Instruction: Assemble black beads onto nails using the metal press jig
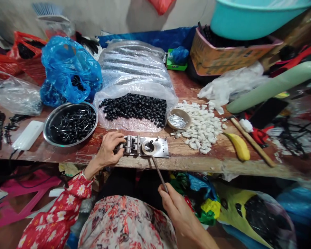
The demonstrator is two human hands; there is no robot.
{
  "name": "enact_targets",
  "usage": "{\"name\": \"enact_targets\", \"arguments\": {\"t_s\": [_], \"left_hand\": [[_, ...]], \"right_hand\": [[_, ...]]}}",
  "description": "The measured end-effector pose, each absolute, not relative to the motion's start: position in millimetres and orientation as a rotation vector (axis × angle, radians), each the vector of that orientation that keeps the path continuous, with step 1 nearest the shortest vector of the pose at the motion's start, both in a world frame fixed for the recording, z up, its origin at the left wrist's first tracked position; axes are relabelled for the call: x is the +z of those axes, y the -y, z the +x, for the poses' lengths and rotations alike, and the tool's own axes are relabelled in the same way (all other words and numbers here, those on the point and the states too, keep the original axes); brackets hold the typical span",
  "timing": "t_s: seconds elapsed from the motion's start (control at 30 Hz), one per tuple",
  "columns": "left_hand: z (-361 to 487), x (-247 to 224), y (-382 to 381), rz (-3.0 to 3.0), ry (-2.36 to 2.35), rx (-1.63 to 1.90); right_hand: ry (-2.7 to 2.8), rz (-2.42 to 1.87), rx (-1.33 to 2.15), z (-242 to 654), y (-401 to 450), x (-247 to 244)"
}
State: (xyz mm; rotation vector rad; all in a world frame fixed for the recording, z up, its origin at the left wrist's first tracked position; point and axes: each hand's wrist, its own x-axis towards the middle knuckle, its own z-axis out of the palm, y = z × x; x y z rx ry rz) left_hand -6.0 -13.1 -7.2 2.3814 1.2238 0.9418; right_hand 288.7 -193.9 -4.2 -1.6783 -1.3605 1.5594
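Observation:
A metal hand-lever jig (159,147) lies at the table's front edge, with a round ring and a clamp block on its plate. My left hand (110,147) is at the jig's left end, its fingers and thumb curled around something dark that they mostly hide. With my right hand (175,204) I grip the lever's long metal handle (159,173), which slopes from the ring down toward me. Behind the jig, an open plastic bag (137,69) spills small black round parts (134,107). To its right stands a small bowl (188,121) of metal pins (177,121).
A steel bowl (45,129) of black parts with pins stands at the left beside a white power bank (28,135). Right of the jig are a pile of white pieces (204,128), a yellow banana (238,147) and a wooden stick (254,143). A blue bag (69,69) sits behind.

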Motion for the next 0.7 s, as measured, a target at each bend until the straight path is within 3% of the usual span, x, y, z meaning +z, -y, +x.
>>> {"name": "enact_targets", "arguments": {"t_s": [0.2,0.37,0.53,0.7], "left_hand": [[1,-9,2,2.539,-1.106,0.844],[4,-6,-9,2.426,-1.009,0.955],[9,-9,-14,2.33,-0.998,0.969],[10,-1,-10,2.167,-1.065,1.21]], "right_hand": [[2.233,-1.965,0.703,361,172,-11],[2.383,-2.009,-0.072,391,134,-12],[2.367,-1.969,-0.232,393,94,-7],[2.262,-1.943,-0.264,377,79,-10]]}}
